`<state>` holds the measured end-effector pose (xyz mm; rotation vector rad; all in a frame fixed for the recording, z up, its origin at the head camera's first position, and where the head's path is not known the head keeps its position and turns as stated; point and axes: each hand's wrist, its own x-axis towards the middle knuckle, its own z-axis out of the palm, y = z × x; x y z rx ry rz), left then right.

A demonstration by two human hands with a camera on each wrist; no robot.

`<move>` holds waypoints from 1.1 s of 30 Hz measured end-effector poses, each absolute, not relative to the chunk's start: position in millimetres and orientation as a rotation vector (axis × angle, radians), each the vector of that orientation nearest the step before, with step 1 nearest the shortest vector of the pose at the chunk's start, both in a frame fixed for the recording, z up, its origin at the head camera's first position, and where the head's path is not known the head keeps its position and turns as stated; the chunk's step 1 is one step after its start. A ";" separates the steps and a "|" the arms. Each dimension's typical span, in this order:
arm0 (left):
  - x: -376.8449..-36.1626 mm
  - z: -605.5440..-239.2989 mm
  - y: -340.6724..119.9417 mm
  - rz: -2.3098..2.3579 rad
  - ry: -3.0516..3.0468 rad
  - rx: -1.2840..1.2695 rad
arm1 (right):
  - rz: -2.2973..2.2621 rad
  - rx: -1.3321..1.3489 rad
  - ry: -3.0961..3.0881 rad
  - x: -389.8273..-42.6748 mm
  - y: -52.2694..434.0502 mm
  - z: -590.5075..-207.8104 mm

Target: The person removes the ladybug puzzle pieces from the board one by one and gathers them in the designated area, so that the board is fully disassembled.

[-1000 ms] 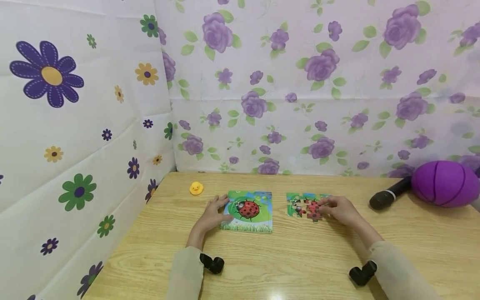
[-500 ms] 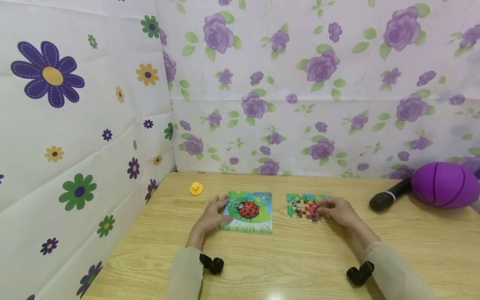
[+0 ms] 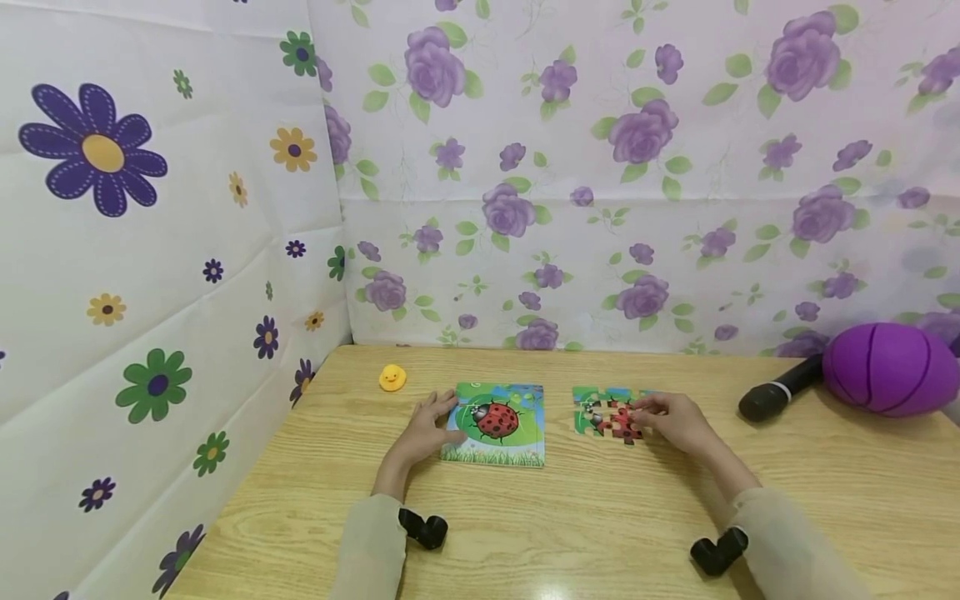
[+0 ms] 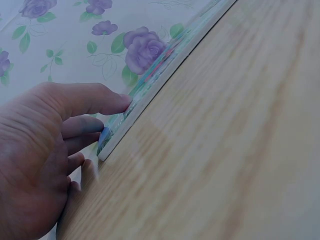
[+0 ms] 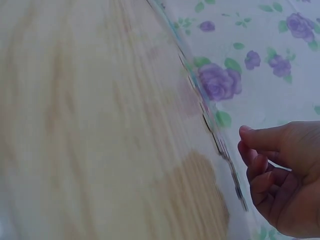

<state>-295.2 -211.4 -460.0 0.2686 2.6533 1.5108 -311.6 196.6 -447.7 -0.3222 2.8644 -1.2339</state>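
Note:
A ladybug jigsaw puzzle [image 3: 517,454] with a full picture lies flat on the table. My left hand [image 3: 425,429] rests at its left edge, fingers loosely spread; in the left wrist view the thumb [image 4: 100,99] touches the top near a corner. To the right lies a ladybug jigsaw [image 3: 585,421] with gaps between its pieces. My right hand [image 3: 678,423] is over its right side, thumb and forefinger together beside the red spotted pieces [image 3: 626,431]. In the right wrist view these fingertips [image 5: 246,131] appear just above the pieces; whether they pinch one is unclear.
A small yellow duck [image 3: 392,377] stands at the back left of the wooden table [image 3: 480,533]. At the back right lie a black microphone [image 3: 776,396] and a purple ball [image 3: 888,369]. Flowered cloths [image 3: 480,167] hang behind and to the left.
My right hand and wrist have shifted slightly left. The red pieces by its fingertips now sit a little closer to the left-hand pieces. My left hand stays in place.

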 end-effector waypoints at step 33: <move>-294.4 -461.5 -211.3 1.519 2.656 0.245 | -1.429 -0.477 2.710 -313.3 49.0 -450.9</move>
